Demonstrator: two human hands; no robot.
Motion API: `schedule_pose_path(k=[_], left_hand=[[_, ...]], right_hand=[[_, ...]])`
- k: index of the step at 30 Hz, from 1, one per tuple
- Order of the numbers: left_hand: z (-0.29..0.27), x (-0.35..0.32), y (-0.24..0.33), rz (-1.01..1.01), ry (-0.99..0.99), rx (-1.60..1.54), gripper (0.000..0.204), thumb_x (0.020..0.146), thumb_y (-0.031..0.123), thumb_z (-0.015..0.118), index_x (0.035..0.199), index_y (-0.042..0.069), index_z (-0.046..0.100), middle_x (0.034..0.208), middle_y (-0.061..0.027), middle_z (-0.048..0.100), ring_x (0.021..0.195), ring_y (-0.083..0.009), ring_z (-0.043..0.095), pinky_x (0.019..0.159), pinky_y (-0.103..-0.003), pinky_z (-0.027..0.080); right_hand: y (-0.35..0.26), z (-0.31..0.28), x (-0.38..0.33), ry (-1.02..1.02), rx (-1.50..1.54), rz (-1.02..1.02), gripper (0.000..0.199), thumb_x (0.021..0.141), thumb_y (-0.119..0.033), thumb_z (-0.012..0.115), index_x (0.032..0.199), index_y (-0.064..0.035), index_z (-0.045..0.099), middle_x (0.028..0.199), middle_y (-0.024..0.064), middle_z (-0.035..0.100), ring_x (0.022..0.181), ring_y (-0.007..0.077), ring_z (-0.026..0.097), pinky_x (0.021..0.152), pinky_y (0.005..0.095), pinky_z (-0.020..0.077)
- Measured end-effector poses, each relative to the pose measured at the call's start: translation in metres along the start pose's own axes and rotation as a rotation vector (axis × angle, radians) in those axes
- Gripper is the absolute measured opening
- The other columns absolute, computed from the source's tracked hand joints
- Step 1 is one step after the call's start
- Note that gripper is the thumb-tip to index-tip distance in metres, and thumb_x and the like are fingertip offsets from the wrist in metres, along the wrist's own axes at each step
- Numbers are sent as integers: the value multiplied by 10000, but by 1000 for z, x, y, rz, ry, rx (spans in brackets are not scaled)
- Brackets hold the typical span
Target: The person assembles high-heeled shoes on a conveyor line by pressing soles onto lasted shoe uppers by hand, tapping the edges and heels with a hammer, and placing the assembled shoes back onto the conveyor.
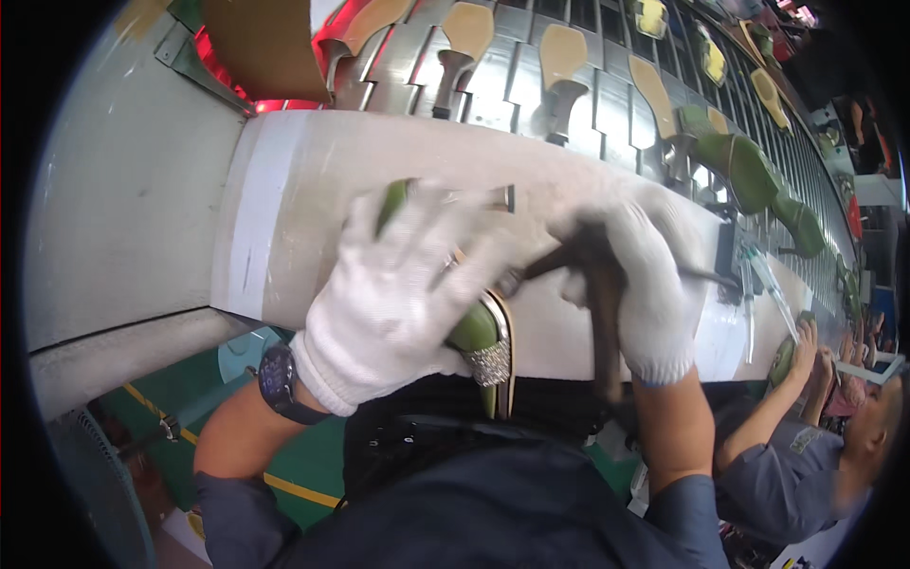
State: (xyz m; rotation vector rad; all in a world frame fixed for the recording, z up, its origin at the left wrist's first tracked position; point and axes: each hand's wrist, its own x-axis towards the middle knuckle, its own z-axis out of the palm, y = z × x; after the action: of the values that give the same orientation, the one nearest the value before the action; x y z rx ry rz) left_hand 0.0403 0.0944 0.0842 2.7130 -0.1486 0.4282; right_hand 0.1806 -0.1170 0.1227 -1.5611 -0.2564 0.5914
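Behind the white workbench (313, 161), my gloved left hand (398, 294) is spreading over a green shoe (479, 332); my right hand (645, 284) is gripping a hammer (602, 303).

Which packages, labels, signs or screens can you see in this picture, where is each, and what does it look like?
No packages, labels or signs can be made out.
Watch: on the left wrist, round, black, face dark; whether it is a screen cannot be told.
Right edge, by the co-worker: a pale flat thing, too blurred to tell.
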Motion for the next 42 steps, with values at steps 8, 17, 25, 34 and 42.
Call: schedule_pose_path(k=[8, 17, 25, 34, 42], left_hand=[[19, 11, 1, 235, 2, -116, 1029, 376, 372, 1048, 1289, 102, 655, 1165, -62, 743, 1196, -315, 714, 1228, -641, 368], [25, 4, -6, 233, 33, -91, 1033, 370, 347, 1053, 1298, 116, 663, 1177, -76, 731, 1182, -332, 706, 1233, -620, 390], [30, 10, -5, 232, 85, -53, 1061, 368, 354, 1063, 1313, 113, 646, 1194, -82, 732, 1182, -339, 707, 1220, -611, 413], [18, 6, -12, 285, 194, -83, 870, 525, 294, 1041, 1275, 94, 646, 1171, -93, 728, 1154, -344, 704, 1184, -592, 429], [-5, 1, 59, -428, 264, -1795, 788, 1126, 722, 411, 1435, 15, 574, 1187, -89, 709, 1127, -218, 710, 1047, -425, 578]], right_hand=[[3, -45, -61, 658, -579, -965, 396, 1175, -268, 520, 1243, 99, 654, 1024, 174, 734, 721, 180, 738, 680, 289, 641], [-8, 8, -30, -14, -245, -334, 360, 1158, -211, 507, 1189, 74, 724, 1093, 155, 783, 673, 136, 639, 592, 272, 481], [32, -19, -84, 114, -240, -380, 294, 1124, -131, 548, 1305, 27, 717, 1054, 83, 779, 795, 144, 694, 788, 284, 538], [31, -64, -18, 76, -1126, -779, 366, 943, 4, 689, 1307, -41, 690, 1174, 203, 754, 1000, 331, 754, 886, 431, 606], [41, 0, -72, -61, -662, -1115, 951, 684, -164, 967, 1527, -15, 553, 1396, 327, 629, 1283, 513, 662, 1073, 577, 561]])
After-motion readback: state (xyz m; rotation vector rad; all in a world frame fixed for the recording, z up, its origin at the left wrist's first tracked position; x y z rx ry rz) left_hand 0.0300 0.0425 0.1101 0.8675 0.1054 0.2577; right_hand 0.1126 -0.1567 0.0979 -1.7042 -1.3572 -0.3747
